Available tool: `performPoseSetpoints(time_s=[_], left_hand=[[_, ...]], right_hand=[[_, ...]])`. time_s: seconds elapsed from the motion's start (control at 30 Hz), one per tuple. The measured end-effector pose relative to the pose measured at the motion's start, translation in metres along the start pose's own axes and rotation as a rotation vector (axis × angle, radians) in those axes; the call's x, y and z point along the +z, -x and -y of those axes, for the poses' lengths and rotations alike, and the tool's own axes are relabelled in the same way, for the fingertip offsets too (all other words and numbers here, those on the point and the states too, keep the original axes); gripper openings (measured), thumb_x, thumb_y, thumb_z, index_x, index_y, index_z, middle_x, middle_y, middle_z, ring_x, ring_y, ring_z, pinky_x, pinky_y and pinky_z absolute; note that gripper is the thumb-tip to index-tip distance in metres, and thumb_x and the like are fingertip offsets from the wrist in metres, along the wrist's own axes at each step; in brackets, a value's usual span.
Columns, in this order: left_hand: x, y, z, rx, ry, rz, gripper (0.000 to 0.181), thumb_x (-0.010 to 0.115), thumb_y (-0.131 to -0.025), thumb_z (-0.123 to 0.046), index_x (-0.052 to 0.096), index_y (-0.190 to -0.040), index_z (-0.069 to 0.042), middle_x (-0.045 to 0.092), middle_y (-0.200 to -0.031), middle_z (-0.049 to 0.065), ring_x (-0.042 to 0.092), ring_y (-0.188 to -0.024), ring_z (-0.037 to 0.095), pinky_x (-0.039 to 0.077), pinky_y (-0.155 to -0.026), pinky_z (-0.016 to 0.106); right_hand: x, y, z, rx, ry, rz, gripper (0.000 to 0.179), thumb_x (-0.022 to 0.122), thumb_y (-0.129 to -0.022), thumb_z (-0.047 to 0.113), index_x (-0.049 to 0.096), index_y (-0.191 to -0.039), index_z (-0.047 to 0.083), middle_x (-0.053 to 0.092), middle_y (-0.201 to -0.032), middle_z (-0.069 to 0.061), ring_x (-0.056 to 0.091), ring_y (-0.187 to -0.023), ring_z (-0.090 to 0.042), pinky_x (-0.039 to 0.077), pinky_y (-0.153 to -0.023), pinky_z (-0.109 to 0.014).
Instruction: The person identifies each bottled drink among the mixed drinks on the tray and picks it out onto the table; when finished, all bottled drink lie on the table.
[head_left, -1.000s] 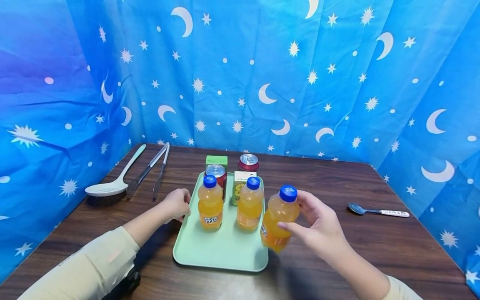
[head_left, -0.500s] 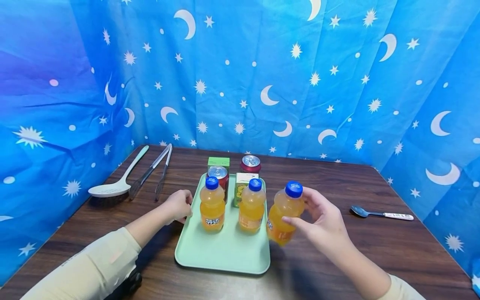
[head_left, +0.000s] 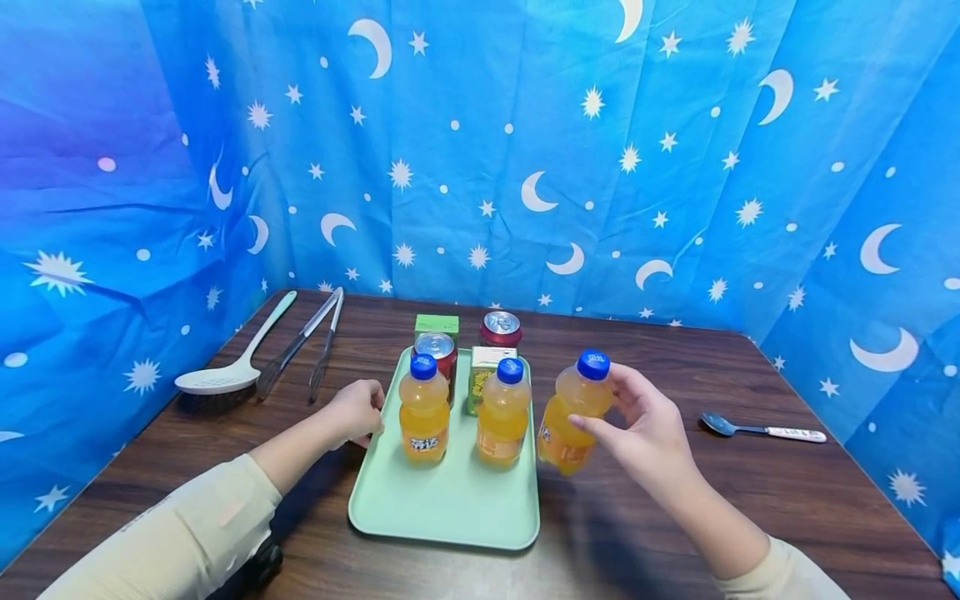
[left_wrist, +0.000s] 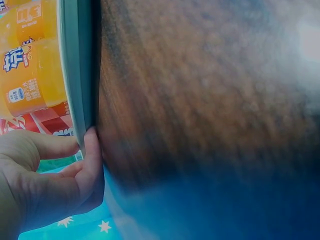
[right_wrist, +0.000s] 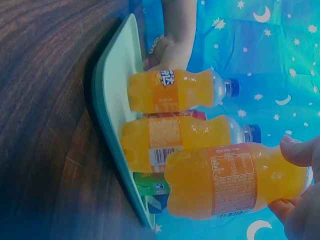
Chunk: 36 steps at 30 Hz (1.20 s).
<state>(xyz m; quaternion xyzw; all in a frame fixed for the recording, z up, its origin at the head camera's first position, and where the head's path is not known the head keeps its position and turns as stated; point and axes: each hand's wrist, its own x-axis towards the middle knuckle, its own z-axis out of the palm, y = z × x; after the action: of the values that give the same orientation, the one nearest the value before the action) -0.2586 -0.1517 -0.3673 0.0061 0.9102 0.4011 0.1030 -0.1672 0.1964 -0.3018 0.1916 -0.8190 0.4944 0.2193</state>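
My left hand (head_left: 358, 412) pinches the left rim of a pale green tray (head_left: 442, 508); in the left wrist view the thumb lies on the rim's inner side and the fingertips (left_wrist: 91, 137) outside it. Two orange soda bottles (head_left: 424, 417) with blue caps stand upright on the tray. Beside its right edge, my right hand (head_left: 648, 433) holds a third orange soda bottle (head_left: 572, 421), slightly tilted and raised, thumb and fingers round its upper part. Behind the standing bottles are a red can (head_left: 442, 350) and a drink carton with yellow flowers (head_left: 482, 383).
At the tray's far end show a green carton (head_left: 437, 325) and another red can (head_left: 501, 329). On the left of the table lie a white slotted spatula (head_left: 225, 375) and metal tongs (head_left: 300, 337). A spoon (head_left: 757, 428) rests at the right. Blue curtains border the table.
My right hand has moved its bottle from over the tray's front right edge a little right, farther back. The left hand keeps its grip on the rim.
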Motion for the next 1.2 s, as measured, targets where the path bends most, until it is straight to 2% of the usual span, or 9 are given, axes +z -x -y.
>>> performPoseSetpoints(time_s=[0.27,0.53,1.0,1.2], left_hand=[[-0.001,0.001,0.0,0.009,0.001,0.007,0.024,0.06,-0.073,0.015,0.047,-0.09,0.004,0.045,-0.08,0.015,0.055,-0.066,0.024,0.053,-0.048,0.033],[-0.003,0.0,-0.003,0.006,-0.004,0.007,0.024,0.061,-0.074,0.016,0.046,-0.089,0.004,0.045,-0.08,0.015,0.056,-0.068,0.025,0.054,-0.049,0.034],[-0.001,-0.002,0.001,-0.01,-0.012,0.018,0.026,0.063,-0.074,0.015,0.046,-0.09,0.004,0.044,-0.081,0.016,0.055,-0.067,0.026,0.053,-0.048,0.034],[-0.002,-0.001,-0.001,0.001,0.002,0.021,0.026,0.062,-0.073,0.015,0.046,-0.089,0.004,0.044,-0.08,0.015,0.055,-0.068,0.026,0.053,-0.048,0.034]], right_hand=[[0.0,-0.005,-0.008,0.019,-0.001,0.0,0.053,0.076,-0.073,-0.003,0.054,-0.121,0.004,0.06,-0.116,-0.006,0.056,-0.112,-0.02,0.043,-0.09,-0.022],[0.002,-0.013,-0.018,0.078,0.01,-0.004,0.051,0.075,-0.076,0.002,0.052,-0.122,0.004,0.059,-0.118,-0.008,0.055,-0.114,-0.022,0.045,-0.09,-0.033],[0.006,-0.025,-0.035,0.125,0.02,-0.024,0.05,0.076,-0.077,0.006,0.053,-0.121,0.003,0.06,-0.115,-0.01,0.057,-0.11,-0.023,0.046,-0.09,-0.034],[0.007,-0.032,-0.041,0.156,0.02,-0.031,0.051,0.076,-0.077,0.007,0.052,-0.122,0.004,0.059,-0.117,-0.01,0.056,-0.112,-0.024,0.046,-0.091,-0.037]])
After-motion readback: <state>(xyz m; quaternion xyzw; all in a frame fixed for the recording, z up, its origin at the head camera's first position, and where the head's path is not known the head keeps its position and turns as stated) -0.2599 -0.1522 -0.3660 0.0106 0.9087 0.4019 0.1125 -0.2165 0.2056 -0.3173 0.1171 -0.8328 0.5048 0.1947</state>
